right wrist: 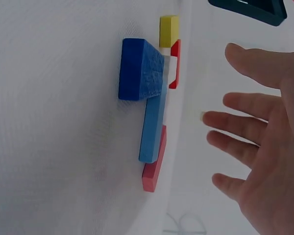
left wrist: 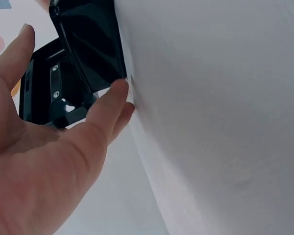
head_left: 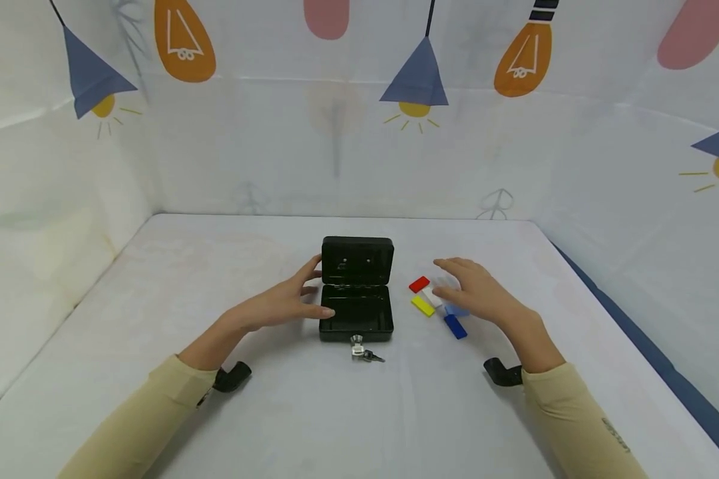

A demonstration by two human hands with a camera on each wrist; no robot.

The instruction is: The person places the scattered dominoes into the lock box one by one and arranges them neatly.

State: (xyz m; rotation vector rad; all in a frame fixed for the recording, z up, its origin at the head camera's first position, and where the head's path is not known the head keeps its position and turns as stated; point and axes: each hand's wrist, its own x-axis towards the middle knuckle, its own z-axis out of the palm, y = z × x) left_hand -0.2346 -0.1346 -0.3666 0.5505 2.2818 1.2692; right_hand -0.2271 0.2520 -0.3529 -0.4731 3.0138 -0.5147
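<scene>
A black metal cash box [head_left: 335, 336] stands with its lid [head_left: 359, 265] raised. A small padlock [head_left: 356, 346] with keys [head_left: 371, 357] is at its front. My left hand [head_left: 278, 303] is at the box's left side, fingers extended, thumb over the left rim; whether it touches is unclear. To the right lie small blocks: red [head_left: 419, 284], yellow [head_left: 422, 306], white [head_left: 433, 297], dark blue [head_left: 455, 326], light blue [right wrist: 154, 129] and pink [right wrist: 154, 171]. Above them, my right hand [head_left: 479, 293] hovers with fingers spread, holding nothing, and partly hides some in the head view.
Everything stands on a white-covered table [head_left: 311, 412]. White cloth walls [head_left: 263, 146] with printed lamps and bulbs rise at the back and sides. Black wrist mounts [head_left: 232, 377] sit under both forearms. A blue strip [head_left: 653, 352] runs along the right table edge.
</scene>
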